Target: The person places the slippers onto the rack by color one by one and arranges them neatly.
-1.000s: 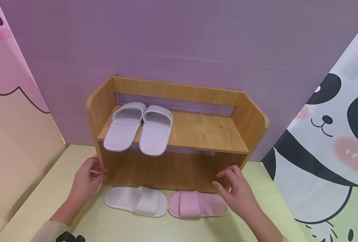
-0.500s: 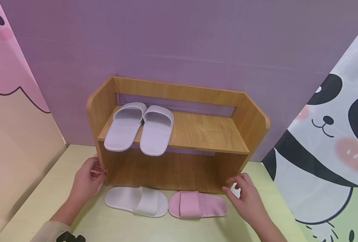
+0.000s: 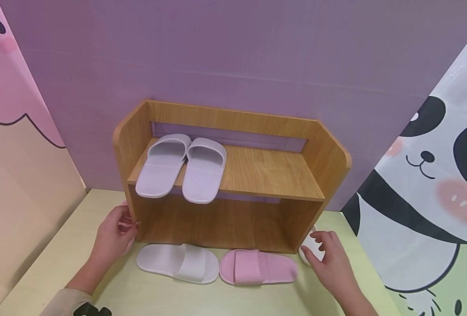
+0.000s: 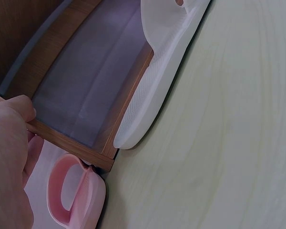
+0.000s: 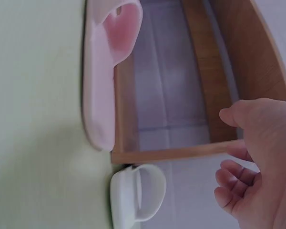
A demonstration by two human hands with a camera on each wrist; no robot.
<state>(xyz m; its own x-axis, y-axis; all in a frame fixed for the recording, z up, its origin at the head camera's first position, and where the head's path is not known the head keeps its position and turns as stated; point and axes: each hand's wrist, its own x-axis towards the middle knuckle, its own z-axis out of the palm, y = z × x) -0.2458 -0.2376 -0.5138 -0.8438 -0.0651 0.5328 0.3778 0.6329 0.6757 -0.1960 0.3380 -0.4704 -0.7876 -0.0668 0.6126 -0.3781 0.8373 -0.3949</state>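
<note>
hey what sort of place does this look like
Probably a staged indoor corner, not a real hallway: a wooden slipper rack, a purple backdrop and a cartoon panda panel suggest that.

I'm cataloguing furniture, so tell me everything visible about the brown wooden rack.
The brown, wood-grained two-tier rack stands upright before a purple wall. Rounded side panels frame a rear rail and the upper shelf, whose left half bears two pale lilac slippers, overhanging its front edge. The left hand pinches its left end; the right hand is beside its right end, contact unclear.
</note>
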